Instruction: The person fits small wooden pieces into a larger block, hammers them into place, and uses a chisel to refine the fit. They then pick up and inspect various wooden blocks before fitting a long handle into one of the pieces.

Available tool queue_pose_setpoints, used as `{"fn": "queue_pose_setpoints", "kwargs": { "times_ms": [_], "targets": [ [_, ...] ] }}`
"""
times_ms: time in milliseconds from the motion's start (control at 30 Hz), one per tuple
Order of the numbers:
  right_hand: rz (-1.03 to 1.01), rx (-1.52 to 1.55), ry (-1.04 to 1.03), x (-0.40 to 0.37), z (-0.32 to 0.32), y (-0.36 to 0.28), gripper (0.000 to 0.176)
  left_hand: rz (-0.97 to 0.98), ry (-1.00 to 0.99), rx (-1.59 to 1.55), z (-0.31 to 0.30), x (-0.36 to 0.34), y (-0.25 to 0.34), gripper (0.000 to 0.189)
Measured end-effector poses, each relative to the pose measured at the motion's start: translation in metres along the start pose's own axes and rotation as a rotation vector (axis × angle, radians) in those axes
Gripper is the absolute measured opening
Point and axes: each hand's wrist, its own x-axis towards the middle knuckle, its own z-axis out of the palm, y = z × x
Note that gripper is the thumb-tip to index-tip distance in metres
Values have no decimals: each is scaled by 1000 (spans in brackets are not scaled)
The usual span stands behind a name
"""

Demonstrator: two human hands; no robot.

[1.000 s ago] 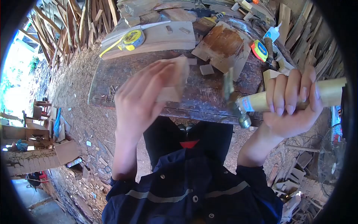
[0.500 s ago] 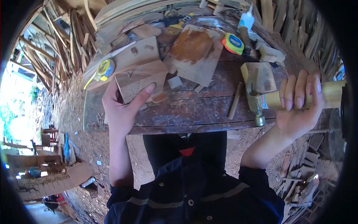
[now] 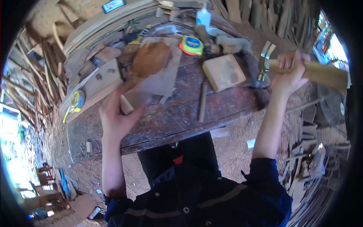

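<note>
My right hand (image 3: 290,73) is closed round the wooden handle of a claw hammer (image 3: 317,72), its metal head (image 3: 263,65) to the left of my fingers. My left hand (image 3: 120,111), at the left of the workbench, grips a small wooden piece (image 3: 127,104) between thumb and fingers; motion blurs the piece. Beside that hand lies a thin board with a brown stained patch (image 3: 152,58). A square wooden block (image 3: 224,72) rests on the bench between my hands, with a thin stick (image 3: 202,102) just left of it.
The dark workbench (image 3: 166,119) carries a yellow-green tape measure (image 3: 191,45), another tape (image 3: 77,99) at the left, a white bottle (image 3: 203,18), and wood scraps (image 3: 107,55). Wood pieces lean behind it. A round fan-like guard (image 3: 332,100) is at the right.
The view has turned, shifting the bench leftwards. The hammer has been lifted off the block area and now stands beyond the bench's right side. My left hand's wooden piece has changed its tilt.
</note>
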Motion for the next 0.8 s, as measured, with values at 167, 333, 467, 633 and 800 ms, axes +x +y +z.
{"fn": "queue_pose_setpoints", "kwargs": {
  "times_ms": [167,333,467,633,800],
  "targets": [
    [-227,-433,-277,-31,-22,39,9,268,-49,83,-13,-1,-14,54],
    [-88,-473,-384,-59,-22,9,5,326,-45,-5,-13,1,-15,58],
    [29,-537,-388,-76,-13,-6,4,384,-34,-10,-14,-3,-15,63],
    [10,-720,-449,-94,4,-20,14,423,-4,-27,-13,-6,-16,63],
    [-66,-871,-517,-110,3,-25,19,464,12,-42,-11,-5,-16,63]
  ]
}}
